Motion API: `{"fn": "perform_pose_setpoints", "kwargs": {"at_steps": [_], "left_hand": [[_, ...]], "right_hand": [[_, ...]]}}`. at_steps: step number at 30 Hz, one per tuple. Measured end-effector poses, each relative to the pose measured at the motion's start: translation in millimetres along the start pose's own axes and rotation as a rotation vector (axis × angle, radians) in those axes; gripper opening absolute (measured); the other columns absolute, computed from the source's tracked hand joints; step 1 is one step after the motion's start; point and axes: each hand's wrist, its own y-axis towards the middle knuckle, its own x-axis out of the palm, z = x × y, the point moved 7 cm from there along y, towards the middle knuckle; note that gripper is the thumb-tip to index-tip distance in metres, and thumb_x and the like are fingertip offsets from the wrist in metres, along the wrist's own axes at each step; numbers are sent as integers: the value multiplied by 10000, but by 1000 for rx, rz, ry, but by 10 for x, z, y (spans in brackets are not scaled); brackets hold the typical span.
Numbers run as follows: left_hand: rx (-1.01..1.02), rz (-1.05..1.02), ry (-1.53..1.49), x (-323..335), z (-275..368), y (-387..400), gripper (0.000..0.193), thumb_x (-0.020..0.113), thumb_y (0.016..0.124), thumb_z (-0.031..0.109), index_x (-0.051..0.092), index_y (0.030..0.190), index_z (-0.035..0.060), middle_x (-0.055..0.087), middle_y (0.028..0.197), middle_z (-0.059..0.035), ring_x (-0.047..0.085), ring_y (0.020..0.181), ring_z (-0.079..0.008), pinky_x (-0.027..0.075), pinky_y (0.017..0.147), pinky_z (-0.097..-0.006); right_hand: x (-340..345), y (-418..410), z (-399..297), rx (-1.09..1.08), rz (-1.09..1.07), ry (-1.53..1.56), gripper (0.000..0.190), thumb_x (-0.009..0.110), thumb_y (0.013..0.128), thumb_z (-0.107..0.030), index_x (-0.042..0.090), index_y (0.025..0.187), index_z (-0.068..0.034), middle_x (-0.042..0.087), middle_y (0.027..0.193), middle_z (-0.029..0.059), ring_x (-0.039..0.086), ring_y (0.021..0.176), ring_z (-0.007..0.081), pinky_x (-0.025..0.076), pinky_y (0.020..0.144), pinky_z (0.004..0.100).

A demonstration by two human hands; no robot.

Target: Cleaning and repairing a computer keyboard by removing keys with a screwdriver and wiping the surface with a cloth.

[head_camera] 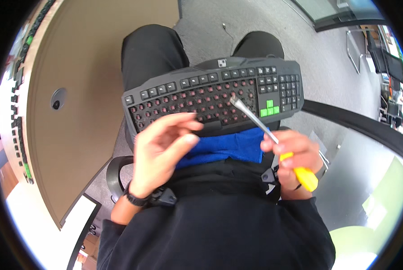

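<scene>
A black computer keyboard lies across my lap. Its main letter block is stripped of keycaps, baring rows of reddish key stems. The spacebar, the function row, the number pad and the green arrow keys are in place. In my right hand is a flat-blade screwdriver with a yellow handle; its tip hovers over or touches the stems, I cannot tell which. My left hand, slightly blurred, is over the keyboard's lower left, thumb and fingers apart with nothing visible between them.
Under the keyboard's near edge a blue cloth covers my lap. To the left runs a desk with a brown side panel; loose black and green keycaps line its top. A chair armrest is beside my left arm.
</scene>
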Motion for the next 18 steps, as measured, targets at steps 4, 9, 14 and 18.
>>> {"fn": "perform_pose_setpoints", "kwargs": {"at_steps": [4,9,14,18], "left_hand": [[-158,-98,-227,382,-87,150,399,745,992,98,665,1367,-15,759,1156,-136,675,902,-138,559,803,-290],[-141,-140,-425,483,-145,206,329,710,1039,148,701,1336,7,751,1111,-138,661,843,-146,545,748,-291],[-132,-115,-313,425,-179,226,232,676,1060,131,731,1241,-4,751,1039,-127,661,833,-144,542,735,-292],[-126,-47,-112,399,-149,276,171,653,1073,139,734,1094,-10,724,895,-68,639,785,-117,525,714,-277]], "right_hand": [[99,42,-111,-117,-129,9,197,805,867,-18,686,1024,-1,756,1040,230,788,921,404,662,869,513],[120,-26,-97,-104,-123,-6,218,818,846,-12,696,1026,-11,771,1056,211,794,933,384,659,884,502],[93,-70,-52,-54,-128,-23,216,845,818,-27,725,997,-35,788,1066,171,797,949,347,658,886,489],[76,-120,-47,-46,-138,-41,245,860,812,-41,742,1027,-35,792,1080,142,792,966,324,657,891,463]]}}
